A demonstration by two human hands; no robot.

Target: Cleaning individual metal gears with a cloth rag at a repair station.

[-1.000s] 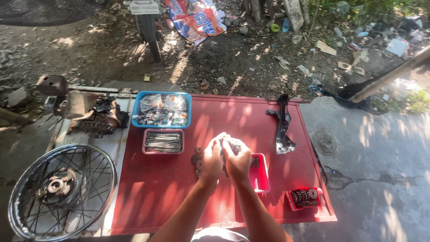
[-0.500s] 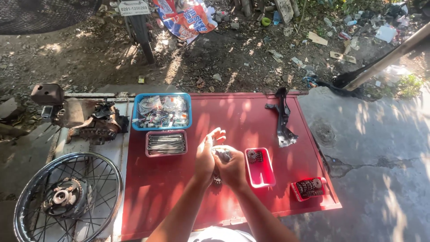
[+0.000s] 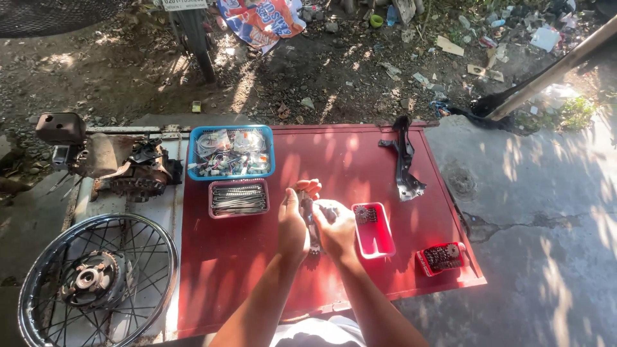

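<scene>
Our left hand (image 3: 292,225) and right hand (image 3: 335,232) close together around a small dark metal part (image 3: 308,212), held above the middle of the red panel (image 3: 225,276). Just right sits a red tray (image 3: 379,239). Farther left lie a tray of spokes (image 3: 238,198) and a blue basket (image 3: 231,153).

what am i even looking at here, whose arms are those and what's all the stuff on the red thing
The picture comes from a camera worn on a person's head, looking down, so the arms are their own. The left hand and right hand together hold a small dark metal part; exactly what it is can't be told. Below is a red board carrying a blue basket of small parts, a tray of metal rods and a red tray. Left lies a spoked wheel.
</scene>
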